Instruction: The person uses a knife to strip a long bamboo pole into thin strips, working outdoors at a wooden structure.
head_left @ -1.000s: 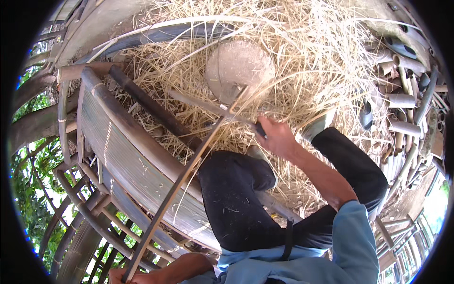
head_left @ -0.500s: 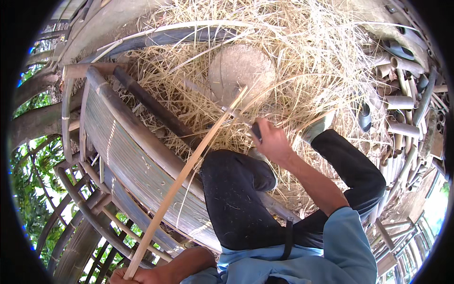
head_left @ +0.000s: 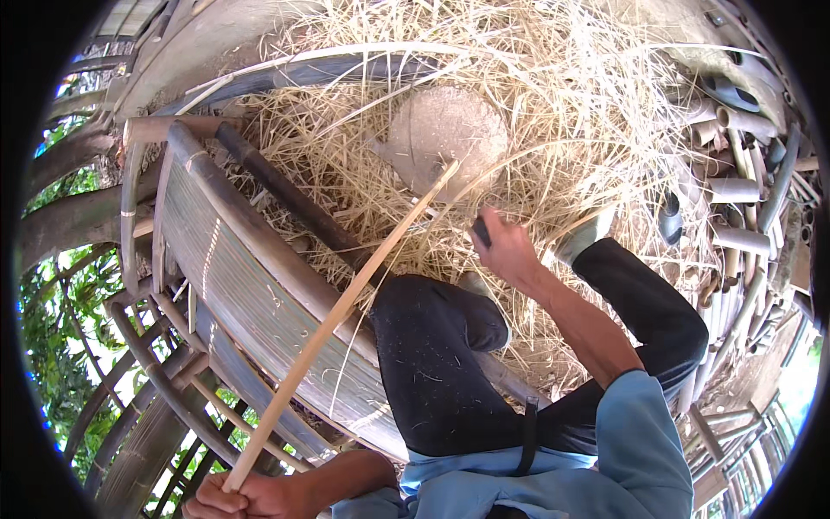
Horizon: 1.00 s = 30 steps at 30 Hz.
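Observation:
At the lower left, my left hand (head_left: 238, 497) is closed around the near end of a long bamboo strip (head_left: 337, 316). The strip slants up and away to the right, and its far end overlaps a round wooden block (head_left: 445, 130). A black-handled knife (head_left: 481, 231) is gripped in my right hand (head_left: 512, 258), just right of the strip's far part. Its blade looks blurred and points left toward the strip; whether it touches is unclear. Thin peeled slivers curve beside the strip's far half.
Loose straw-like shavings (head_left: 562, 104) cover the ground around the block. On the left lies a slatted bamboo bench (head_left: 251, 285) with a dark pole (head_left: 285, 199) beside it. Cut bamboo tubes (head_left: 735, 190) are stacked at the right, near a dark slipper (head_left: 669, 218). My bent legs (head_left: 432, 363) are below.
My right hand and the knife have shifted slightly to the right and down, with the blade now more blurred. My left hand still grips the strip, and the whole view has shifted a little.

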Tool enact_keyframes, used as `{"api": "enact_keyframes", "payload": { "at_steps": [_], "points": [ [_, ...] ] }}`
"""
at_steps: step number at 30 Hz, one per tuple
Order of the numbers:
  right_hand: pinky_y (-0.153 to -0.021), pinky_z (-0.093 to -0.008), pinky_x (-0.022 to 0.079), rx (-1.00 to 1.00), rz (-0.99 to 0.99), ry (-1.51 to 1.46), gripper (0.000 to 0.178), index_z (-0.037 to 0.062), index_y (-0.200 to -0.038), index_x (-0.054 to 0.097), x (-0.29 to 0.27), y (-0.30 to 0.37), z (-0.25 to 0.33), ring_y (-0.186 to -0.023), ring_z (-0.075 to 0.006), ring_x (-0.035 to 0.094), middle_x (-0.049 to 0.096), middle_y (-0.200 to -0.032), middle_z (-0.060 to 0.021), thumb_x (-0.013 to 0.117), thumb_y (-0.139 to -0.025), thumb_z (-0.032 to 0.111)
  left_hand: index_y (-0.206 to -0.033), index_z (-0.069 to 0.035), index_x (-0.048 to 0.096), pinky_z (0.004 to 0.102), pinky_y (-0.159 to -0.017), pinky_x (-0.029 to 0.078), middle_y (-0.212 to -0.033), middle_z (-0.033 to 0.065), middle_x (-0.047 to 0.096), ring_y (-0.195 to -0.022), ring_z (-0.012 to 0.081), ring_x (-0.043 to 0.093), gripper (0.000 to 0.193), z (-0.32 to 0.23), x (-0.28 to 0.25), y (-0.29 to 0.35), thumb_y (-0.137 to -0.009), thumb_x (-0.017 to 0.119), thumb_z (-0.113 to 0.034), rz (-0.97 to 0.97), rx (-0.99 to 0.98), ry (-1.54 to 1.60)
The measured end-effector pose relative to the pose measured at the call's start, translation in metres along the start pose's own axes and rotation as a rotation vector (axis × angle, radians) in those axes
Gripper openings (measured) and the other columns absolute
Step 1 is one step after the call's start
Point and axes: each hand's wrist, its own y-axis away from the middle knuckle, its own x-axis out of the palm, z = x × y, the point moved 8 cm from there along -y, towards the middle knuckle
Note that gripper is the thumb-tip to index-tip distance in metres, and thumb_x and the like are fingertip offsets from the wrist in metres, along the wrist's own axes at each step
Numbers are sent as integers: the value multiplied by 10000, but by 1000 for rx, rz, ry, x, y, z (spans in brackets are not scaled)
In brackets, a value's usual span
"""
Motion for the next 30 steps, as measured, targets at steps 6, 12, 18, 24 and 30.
{"api": "enact_keyframes", "payload": {
  "at_steps": [6, 12, 18, 24, 30],
  "points": [
    [-429, -395, 528, 51, -37, 110, 263, 70, -1102, 468, 5, -12, -81, -554, -299, 663, 670, -745, -179, 618, -988, 254, -1243, -91, 550, 238, -378, 241, -626, -48, 271, -474, 71, 260, 330, 4, 9, 5, -1113, 400, -355, 69, -23, 95],
    [-427, -437, 548, 52, 14, 63, 267, 32, -1097, 434, 2, -10, -18, -533, -322, 654, 647, -719, -196, 612, -989, 199, -931, -111, 543, 226, -391, 241, -634, -55, 311, -476, 56, 260, 331, 0, -9, -5, -1088, 484, -396, 58, -100, 294],
    [-503, -453, 568, -191, -52, -51, 293, 18, -1091, 482, 2, 3, 49, -593, -363, 692, 654, -716, -201, 657, -966, 216, -800, -137, 473, 223, -385, 220, -596, -76, 264, -455, 48, 221, 434, -3, -11, -8, -1082, 470, -466, 132, -79, 311],
    [-561, -483, 556, 171, -51, 118, 438, 7, -1121, 513, -34, 1, -62, -628, -397, 687, 662, -741, -212, 716, -930, 346, -664, -157, 351, 275, -482, 242, -593, -22, 278, -518, 113, 237, 483, 4, -8, -32, -1070, 493, -377, 303, -279, 466],
    [-566, -393, 572, 368, -44, -595, 466, -5, -1166, 597, -58, 38, 97, -668, -277, 713, 724, -915, -152, 703, -965, 401, -756, -102, 497, 275, -537, 383, -618, 3, 397, -558, 128, 369, 417, 5, -73, -68, -1096, 461, -342, -28, -488, 282]
  ]
}}
